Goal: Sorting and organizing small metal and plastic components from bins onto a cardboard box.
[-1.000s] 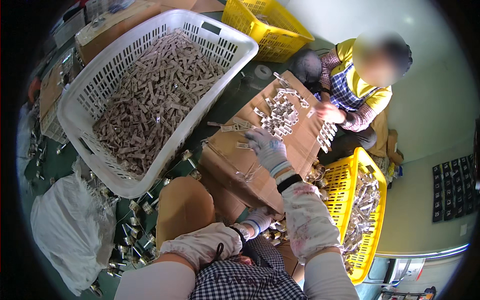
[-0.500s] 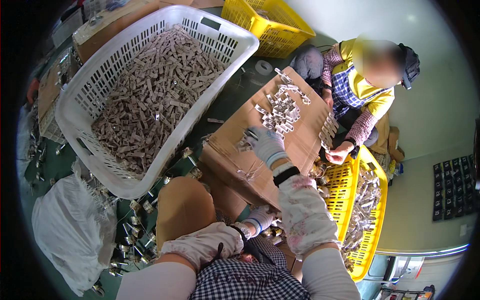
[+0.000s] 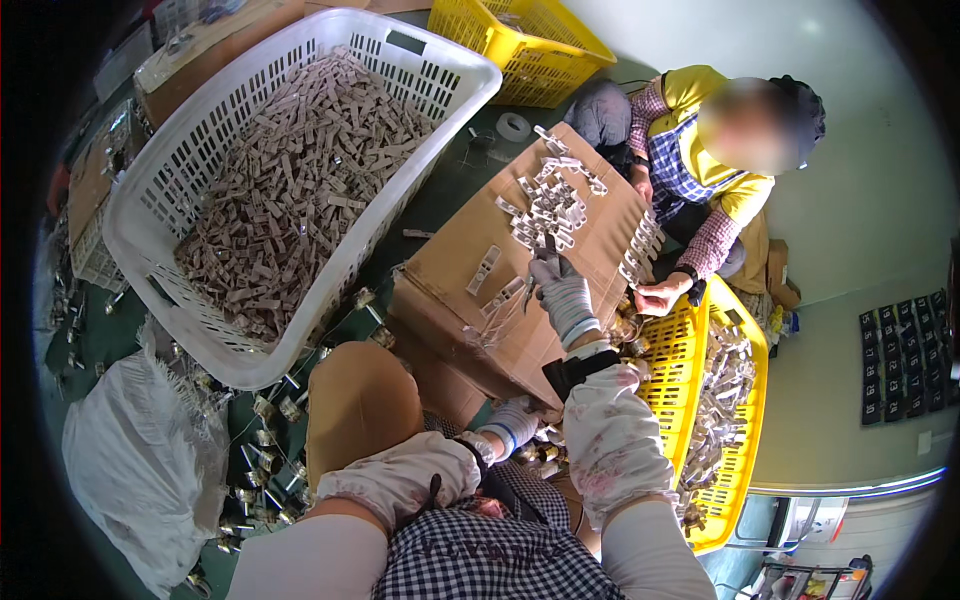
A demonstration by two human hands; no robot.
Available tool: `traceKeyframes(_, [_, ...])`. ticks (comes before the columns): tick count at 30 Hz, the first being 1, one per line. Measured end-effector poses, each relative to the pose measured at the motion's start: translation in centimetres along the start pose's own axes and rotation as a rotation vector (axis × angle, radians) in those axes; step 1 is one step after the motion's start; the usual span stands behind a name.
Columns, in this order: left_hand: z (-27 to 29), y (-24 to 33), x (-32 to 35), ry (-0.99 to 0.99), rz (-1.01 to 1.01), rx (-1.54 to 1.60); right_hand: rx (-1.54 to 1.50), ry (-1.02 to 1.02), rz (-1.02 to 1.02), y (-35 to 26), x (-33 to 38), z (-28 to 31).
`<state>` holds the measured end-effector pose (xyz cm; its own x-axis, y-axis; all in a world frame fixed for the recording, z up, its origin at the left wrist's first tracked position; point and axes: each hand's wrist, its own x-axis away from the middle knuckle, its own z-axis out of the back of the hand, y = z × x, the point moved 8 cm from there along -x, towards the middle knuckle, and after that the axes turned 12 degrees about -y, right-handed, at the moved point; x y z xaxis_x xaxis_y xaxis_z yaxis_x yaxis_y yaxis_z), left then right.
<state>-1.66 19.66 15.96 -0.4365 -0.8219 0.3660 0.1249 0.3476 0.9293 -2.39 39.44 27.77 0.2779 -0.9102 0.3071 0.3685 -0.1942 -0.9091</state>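
Note:
My right hand (image 3: 562,290), in a striped knit glove, is over the cardboard box (image 3: 430,285). Its fingers are closed round a small tool with a dark tip (image 3: 549,243); the exact kind is not clear. Two loose pale metal strips (image 3: 484,270) lie left of this hand. Just beyond it is a heap of similar strips (image 3: 555,205). My left hand (image 3: 513,424), also gloved, is low at the box's near edge, beside brass-coloured cylindrical parts (image 3: 545,455). Its fingertips are hidden, so I cannot tell what they hold.
A large white basket (image 3: 150,290) full of strips stands left. Across the box a co-worker's hand (image 3: 663,296) touches a row of strips (image 3: 641,248). Yellow crates (image 3: 690,400) stand right, another yellow crate (image 3: 545,65) far back. A white sack (image 3: 145,450) and scattered metal parts lie on the left floor.
My right hand has moved right across the box with the tool, uncovering two loose strips. My left hand stays low by the box. The whole view has shifted slightly.

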Motion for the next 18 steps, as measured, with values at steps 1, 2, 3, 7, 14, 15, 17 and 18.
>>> traceKeyframes(1, [-0.1, 0.1, 0.1, -0.004, 0.022, -0.001, -0.036, 0.02, -0.051, 0.6, 0.1, 0.0])
traceKeyframes(2, [-0.1, 0.1, 0.1, -0.008, 0.044, -0.002, -0.072, 0.039, -0.101, 1.2, 0.3, -0.1])
traceKeyframes(3, [-0.2, 0.2, 0.1, -0.009, 0.042, -0.004, -0.057, 0.04, -0.086, 1.6, 0.1, -0.1])
traceKeyframes(7, [-0.3, -0.9, 0.1, 0.002, 0.097, 0.007, 0.02, 0.026, -0.137, 2.7, -0.1, -1.4])
traceKeyframes(14, [-0.8, -1.7, -1.2, 0.001, -0.024, -0.077, 0.511, -0.056, 0.374, -1.6, -0.5, -1.8])
traceKeyframes(15, [-1.0, -2.1, -1.4, 0.001, -0.025, -0.082, 0.649, -0.166, 0.54, -2.8, -0.5, -3.4])
traceKeyframes(17, [-0.6, -1.8, -1.1, -0.001, -0.012, -0.07, 0.828, -0.246, 0.598, -4.8, 0.5, -5.9])
traceKeyframes(18, [-0.6, -1.1, -0.9, -0.012, -0.014, -0.072, 1.011, -0.331, 0.658, -5.5, 1.3, -7.5])
